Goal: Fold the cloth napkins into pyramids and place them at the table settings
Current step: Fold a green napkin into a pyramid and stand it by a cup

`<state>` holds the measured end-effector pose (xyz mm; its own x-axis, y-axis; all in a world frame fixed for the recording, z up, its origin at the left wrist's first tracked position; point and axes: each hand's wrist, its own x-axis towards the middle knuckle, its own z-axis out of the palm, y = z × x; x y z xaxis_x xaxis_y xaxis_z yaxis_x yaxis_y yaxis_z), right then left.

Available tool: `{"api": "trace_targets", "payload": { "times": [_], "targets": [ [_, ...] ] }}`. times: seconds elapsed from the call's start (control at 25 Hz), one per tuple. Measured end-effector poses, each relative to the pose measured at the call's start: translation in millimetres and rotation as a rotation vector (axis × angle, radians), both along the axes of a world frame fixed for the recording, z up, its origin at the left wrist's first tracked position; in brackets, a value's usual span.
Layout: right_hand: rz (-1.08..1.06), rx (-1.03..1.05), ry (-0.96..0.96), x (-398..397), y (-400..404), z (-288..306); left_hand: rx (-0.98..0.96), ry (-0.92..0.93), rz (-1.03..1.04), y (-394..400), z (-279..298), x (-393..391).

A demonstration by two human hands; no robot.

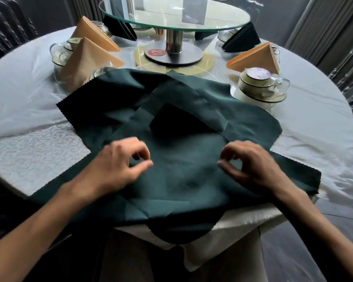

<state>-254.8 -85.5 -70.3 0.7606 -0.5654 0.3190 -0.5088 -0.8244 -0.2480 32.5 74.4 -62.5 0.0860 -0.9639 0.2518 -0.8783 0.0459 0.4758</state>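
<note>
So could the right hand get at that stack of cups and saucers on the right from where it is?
Probably yes: the right hand rests on the green napkins, and only flat cloth lies between it and the cup stack.

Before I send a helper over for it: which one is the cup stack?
On the round table, look right of the glass turntable. The cup stack stands beside the green cloths, before an orange pyramid; it alone has no napkin.

green napkins (181, 174): matt cloth, pinked edges | turntable (174, 15): glossy glass | tablecloth (29, 98): satin sheen
</note>
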Motion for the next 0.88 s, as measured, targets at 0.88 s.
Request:
{"api": "trace_targets", "payload": {
  "times": [0.88],
  "targets": [
    [0.021, -0.025, -0.041, -6, 34, -18, 0.106, -0.426, -0.072, 22, -40, -18]
  ]
}}
